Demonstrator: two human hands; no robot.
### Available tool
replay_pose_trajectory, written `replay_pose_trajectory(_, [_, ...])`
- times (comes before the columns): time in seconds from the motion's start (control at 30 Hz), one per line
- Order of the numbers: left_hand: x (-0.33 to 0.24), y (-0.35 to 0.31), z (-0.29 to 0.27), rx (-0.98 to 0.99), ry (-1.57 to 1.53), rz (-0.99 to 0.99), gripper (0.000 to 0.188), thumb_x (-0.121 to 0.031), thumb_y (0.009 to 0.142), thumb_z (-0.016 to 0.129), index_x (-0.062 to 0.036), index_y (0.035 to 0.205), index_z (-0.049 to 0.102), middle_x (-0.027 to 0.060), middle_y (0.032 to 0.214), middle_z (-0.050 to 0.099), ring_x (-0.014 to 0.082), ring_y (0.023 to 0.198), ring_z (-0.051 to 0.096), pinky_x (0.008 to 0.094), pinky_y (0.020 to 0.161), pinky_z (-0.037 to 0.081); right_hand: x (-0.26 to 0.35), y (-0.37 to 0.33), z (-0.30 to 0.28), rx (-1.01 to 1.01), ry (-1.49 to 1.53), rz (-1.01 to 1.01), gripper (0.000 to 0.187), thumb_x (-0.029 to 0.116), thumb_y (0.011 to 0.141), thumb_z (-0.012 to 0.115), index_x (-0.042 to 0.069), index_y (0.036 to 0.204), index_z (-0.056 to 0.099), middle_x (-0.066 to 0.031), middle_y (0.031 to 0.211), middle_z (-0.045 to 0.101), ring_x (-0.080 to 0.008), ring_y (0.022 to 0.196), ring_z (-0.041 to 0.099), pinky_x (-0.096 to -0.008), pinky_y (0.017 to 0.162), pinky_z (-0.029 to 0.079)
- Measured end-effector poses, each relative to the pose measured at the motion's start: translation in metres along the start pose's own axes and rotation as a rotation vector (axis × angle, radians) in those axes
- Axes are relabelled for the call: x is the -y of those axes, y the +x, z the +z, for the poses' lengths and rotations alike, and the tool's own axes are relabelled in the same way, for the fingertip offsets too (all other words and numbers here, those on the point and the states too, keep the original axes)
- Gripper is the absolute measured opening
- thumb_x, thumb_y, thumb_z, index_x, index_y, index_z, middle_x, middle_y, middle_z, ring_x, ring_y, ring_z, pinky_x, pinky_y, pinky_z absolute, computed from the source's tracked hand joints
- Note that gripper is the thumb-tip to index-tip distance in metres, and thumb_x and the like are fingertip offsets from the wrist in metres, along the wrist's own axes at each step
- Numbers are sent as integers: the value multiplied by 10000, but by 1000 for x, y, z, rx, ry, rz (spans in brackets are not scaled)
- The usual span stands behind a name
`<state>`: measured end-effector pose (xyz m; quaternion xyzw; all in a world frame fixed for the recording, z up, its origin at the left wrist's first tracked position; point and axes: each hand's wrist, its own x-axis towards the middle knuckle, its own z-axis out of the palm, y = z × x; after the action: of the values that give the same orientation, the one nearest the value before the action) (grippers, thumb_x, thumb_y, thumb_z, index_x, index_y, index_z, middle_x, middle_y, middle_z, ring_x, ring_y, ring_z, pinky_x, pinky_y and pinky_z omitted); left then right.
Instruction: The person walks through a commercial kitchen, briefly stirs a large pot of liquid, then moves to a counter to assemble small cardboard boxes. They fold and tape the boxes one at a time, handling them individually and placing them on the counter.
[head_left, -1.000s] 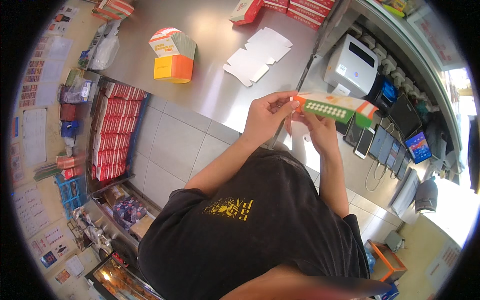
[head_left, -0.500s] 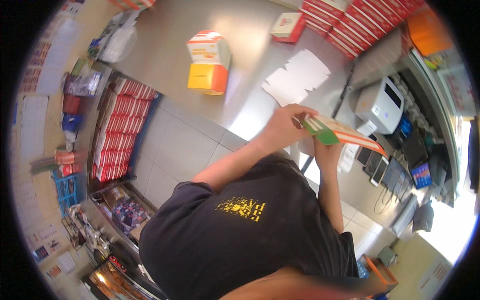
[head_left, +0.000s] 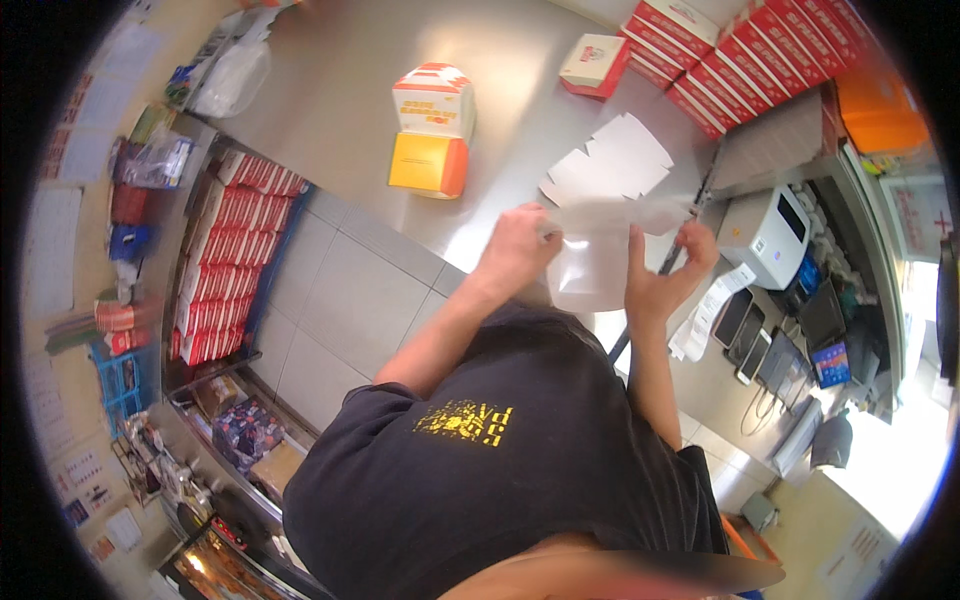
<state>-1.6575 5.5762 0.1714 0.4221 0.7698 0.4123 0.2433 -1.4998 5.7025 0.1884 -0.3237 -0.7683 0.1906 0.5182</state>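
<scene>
In front of my chest I hold up a partly folded paper carton [head_left: 588, 270], its plain white inside facing up. My left hand [head_left: 515, 248] is closed, pinching the carton's left edge between thumb and fingers. My right hand [head_left: 668, 268] is at the opposite side, its thumb against the white panel and its fingers bent at the far flap, with a gap between them. Just beyond lies a flat white carton blank [head_left: 610, 160] on the steel counter [head_left: 330, 110]. Farther left stand a white-and-orange carton [head_left: 432, 100] and a yellow-orange carton [head_left: 428, 165], touching.
Red-and-white boxes [head_left: 760, 60] are stacked at the far right, with a single box [head_left: 594, 65] beside them. On the right are a white printer [head_left: 765, 235], a paper strip [head_left: 712, 310] and several phones [head_left: 745, 340]. A shelf of red boxes [head_left: 235, 260] stands at left.
The carton has turned from its printed orange-and-green side to its white inside and shifted left. My hands have moved apart to its two sides. The view has shifted slightly.
</scene>
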Motion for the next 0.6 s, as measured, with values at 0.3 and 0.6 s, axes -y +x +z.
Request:
replay_pose_trajectory(0.3, [-19, 19, -8, -699, -46, 309, 676, -277, 765, 901, -53, 1258, 496, 98, 1025, 590, 270, 891, 594, 389, 759, 500, 10, 24, 14, 442, 282, 297, 424, 94, 905, 755, 66, 1299, 599, -84, 1149, 722, -172, 901, 705, -263, 642, 547])
replay_pose_trajectory(0.6, [-36, 25, -14, -342, -981, 3, 142, -109, 979, 706, 0, 1042, 641, 80, 977, 719, 125, 873, 690, 253, 724, 569, 39, 18, 25, 461, 282, 294, 185, 70, 913, 733, 70, 1097, 718, -77, 1003, 762, -166, 776, 724, -273, 616, 569])
